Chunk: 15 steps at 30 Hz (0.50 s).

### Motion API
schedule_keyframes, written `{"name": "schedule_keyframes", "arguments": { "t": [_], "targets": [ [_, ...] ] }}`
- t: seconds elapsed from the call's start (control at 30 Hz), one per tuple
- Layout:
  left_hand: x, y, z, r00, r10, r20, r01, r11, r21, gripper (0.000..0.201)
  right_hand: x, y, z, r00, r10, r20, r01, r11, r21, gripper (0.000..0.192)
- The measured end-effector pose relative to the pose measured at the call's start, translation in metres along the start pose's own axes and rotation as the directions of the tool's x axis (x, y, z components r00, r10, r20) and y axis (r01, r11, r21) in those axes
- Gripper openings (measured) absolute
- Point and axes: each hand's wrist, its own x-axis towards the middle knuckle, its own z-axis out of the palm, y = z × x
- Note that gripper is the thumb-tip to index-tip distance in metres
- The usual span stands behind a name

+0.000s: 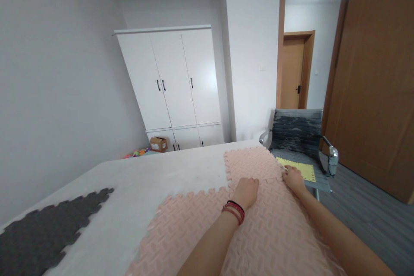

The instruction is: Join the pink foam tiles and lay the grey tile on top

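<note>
Several pink foam mats (268,228) with interlocking toothed edges lie on a white-covered table. A smaller-looking far pink foam mat (250,161) meets the nearer one along a toothed seam. My left hand (247,192), with red and black bands at the wrist, rests on this seam. Its fingers are curled under, knuckles up, and I see nothing inside them. At the right end of the seam, my right hand (293,179) closes over the mats' outer edge. The fingertips are bent against the foam, while its underside is hidden.
A dark grey foam mat (51,233) lies at the table's left. Beyond the right edge stands a chair (297,131) with a yellow foam sheet (300,170) on its seat. A cardboard box (158,144) is by the white cabinet (174,77); a wooden door (375,73) stands open.
</note>
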Motion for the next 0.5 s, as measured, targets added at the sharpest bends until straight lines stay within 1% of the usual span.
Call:
{"name": "schedule_keyframes", "arguments": {
  "t": [0.07, 0.13, 0.23, 0.33, 0.4, 0.5],
  "targets": [
    [0.002, 0.006, 0.000, 0.999, -0.010, -0.031, 0.011, 0.999, 0.045, 0.029, 0.001, 0.002, 0.002, 1.000, -0.002, 0.008, 0.002, 1.000, 0.012, 0.047],
    [0.005, 0.012, 0.001, 0.999, -0.023, -0.040, 0.027, 0.996, 0.086, 0.024, 0.004, 0.004, 0.004, 0.999, -0.023, 0.034, 0.022, 0.999, 0.029, 0.048],
    [0.009, 0.017, 0.001, 0.999, -0.039, -0.037, 0.043, 0.991, 0.128, 0.018, 0.007, 0.008, 0.004, 0.989, -0.107, 0.098, 0.099, 0.992, 0.079, 0.053],
    [0.011, 0.018, -0.001, 1.000, -0.012, -0.026, 0.016, 0.990, 0.144, 0.018, 0.007, 0.014, 0.002, 0.965, -0.213, 0.156, 0.190, 0.970, 0.151, 0.063],
    [0.012, 0.020, -0.002, 1.000, 0.004, -0.019, -0.001, 0.990, 0.144, 0.022, 0.006, 0.018, 0.000, 0.947, -0.269, 0.176, 0.236, 0.953, 0.189, 0.067],
    [0.018, 0.028, -0.002, 1.000, -0.009, -0.003, 0.010, 0.989, 0.147, 0.039, 0.006, 0.020, -0.002, 0.924, -0.333, 0.186, 0.295, 0.933, 0.205, 0.067]
  ]
}}
